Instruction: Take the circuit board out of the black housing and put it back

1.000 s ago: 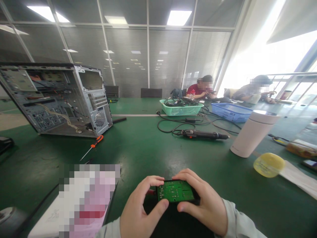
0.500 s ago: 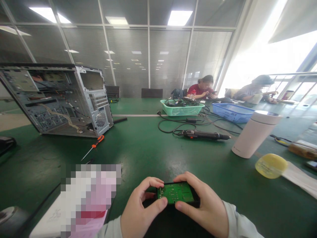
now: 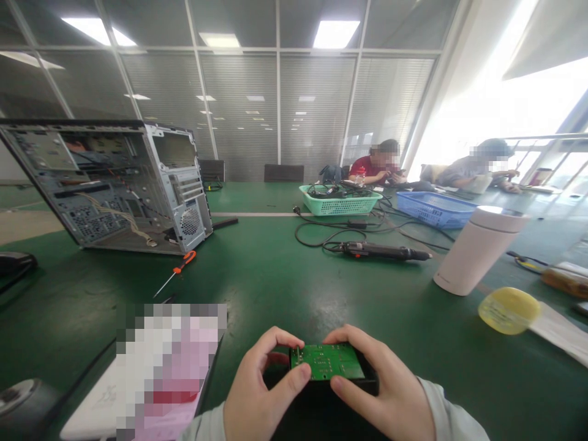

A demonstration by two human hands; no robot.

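Note:
Between both hands, at the front of the table, is a green circuit board (image 3: 327,360) with small solder points, set in a dark case (image 3: 370,384) whose rim shows at the right and along the near edge. My left hand (image 3: 269,383) grips the left end, its thumb on the near left corner of the board and its fingers at the far side. My right hand (image 3: 379,380) holds the right end, with the thumb at the near edge and the index finger across the far edge. The palms hide the undersides.
An open computer case (image 3: 138,184) stands at the left, with an orange-handled screwdriver (image 3: 184,262) before it. A black electric screwdriver (image 3: 383,251), a green basket (image 3: 340,205) of cables, a blue basket (image 3: 434,211) and a white tumbler (image 3: 480,251) lie beyond. Two people sit far right.
The view has shifted slightly. My right thumb and hand have slid a little to the right, and more of the dark case shows below the board's right end.

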